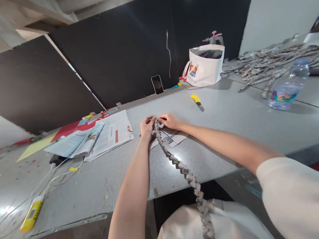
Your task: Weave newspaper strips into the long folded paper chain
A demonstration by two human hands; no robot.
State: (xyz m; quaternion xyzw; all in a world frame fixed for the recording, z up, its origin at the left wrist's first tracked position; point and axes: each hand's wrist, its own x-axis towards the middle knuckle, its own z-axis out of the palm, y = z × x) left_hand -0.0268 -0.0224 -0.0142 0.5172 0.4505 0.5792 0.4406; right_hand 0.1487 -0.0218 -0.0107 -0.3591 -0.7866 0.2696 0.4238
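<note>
Head view, one frame. A folded-newspaper chain (182, 168) is seen running from the person's lap, over the counter (239, 123) edge, up to both hands at its far end.

Left hand (148, 128): fingers closed together on the chain's top end, from the left side. Right hand (171, 121): fingers pinched on the same end from the right; the two hands are nearly touching. What exactly is held between the fingertips is too small to tell.

A cut newspaper piece (172, 137) lies flat under the hands, touching the chain.

Step in hand, as judged: a fresh link is being worked into the chain's end. Next move would call for a firm pinch w/ one hand while the other feeds the folded strip through; the end must be kept flat on the counter.

Other items noted: newspaper stack (101, 136) to the left; yellow utility knife (197, 101) near the right hand, not touching; phone (157, 84) propped at the back; white tote bag (205, 65); water bottle (289, 88) lying on its side; pile of rolled paper strips (271, 62) far right; yellow charger w/ white cable (31, 213) near left.
</note>
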